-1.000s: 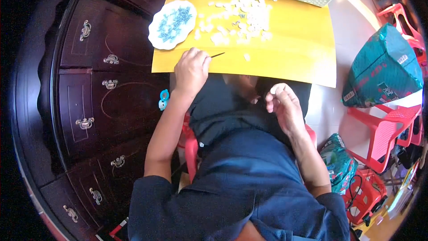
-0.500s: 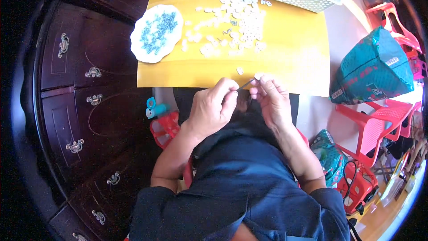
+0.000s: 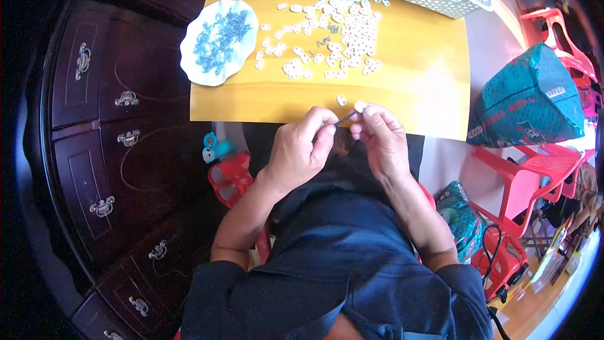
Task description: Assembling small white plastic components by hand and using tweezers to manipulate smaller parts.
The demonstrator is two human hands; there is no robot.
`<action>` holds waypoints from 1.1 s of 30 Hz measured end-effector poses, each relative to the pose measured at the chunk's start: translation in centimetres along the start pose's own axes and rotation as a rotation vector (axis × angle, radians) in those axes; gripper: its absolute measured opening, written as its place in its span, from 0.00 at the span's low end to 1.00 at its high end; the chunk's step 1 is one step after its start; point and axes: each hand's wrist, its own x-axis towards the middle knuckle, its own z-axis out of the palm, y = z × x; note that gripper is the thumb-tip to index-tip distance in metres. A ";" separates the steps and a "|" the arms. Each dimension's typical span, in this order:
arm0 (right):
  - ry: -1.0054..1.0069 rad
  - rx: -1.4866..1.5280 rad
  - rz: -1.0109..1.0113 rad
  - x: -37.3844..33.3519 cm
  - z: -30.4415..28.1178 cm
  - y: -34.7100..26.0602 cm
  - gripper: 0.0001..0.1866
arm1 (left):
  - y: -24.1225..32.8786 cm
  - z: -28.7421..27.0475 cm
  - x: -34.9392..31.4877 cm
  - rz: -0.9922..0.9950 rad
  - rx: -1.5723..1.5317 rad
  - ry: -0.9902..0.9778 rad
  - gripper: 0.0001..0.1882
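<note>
“Rod (image 3: 345,119), dark and thin, sits in your left hand (image 3: 299,151): your thumb and forefinger are pinched on it, and it slants out past them toward your right fingers.”

“And your right hand (image 3: 385,143) has a small white disc (image 3: 360,106), gripped near its edge by thumb and forefinger, so that it shows just beyond their tips. The rod's far end comes up to it; I can't tell whether you have the two touching.”

“That disc looks light and stiff to me, probably smooth enough to slip if you pinch only a sliver. You'd do best holding it by the rim, firmly between two pads.”

“The rod seems stiff too, and slim enough to roll between your left fingers; a hold closer to the disc end should steady it for you. Squeeze gently, since something this small could spring away.”

“A loose white piece (image 3: 341,100) lies on the counter (image 3: 428,82), just beyond the gap between your hands.”

“Farther ahead of your fingers you have scattered white pieces (image 3: 357,38); beyond your left fingers, off to their left, a scalloped plate (image 3: 187,56) carries little blue-grey pieces (image 3: 216,41).”
</note>
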 end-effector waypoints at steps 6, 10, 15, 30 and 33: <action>-0.012 -0.086 -0.036 -0.1 0.3 0.2 0.12 | 0.1 0.4 0.1 0.018 -0.053 0.027 0.05; -0.009 -0.159 -0.095 0.1 -0.1 0.4 0.11 | 0.7 0.1 0.3 0.005 -0.027 -0.007 0.04; -0.023 -0.173 -0.108 0.3 -0.4 0.1 0.11 | 0.9 0.0 0.2 -0.047 -0.063 -0.057 0.03; -0.092 -0.356 -0.121 0.4 -0.4 -0.6 0.08 | -1.7 -1.9 2.5 0.154 0.291 0.191 0.05; -0.077 -0.383 -0.105 0.2 -0.8 -1.0 0.08 | -2.9 -2.1 3.0 0.264 0.492 0.146 0.07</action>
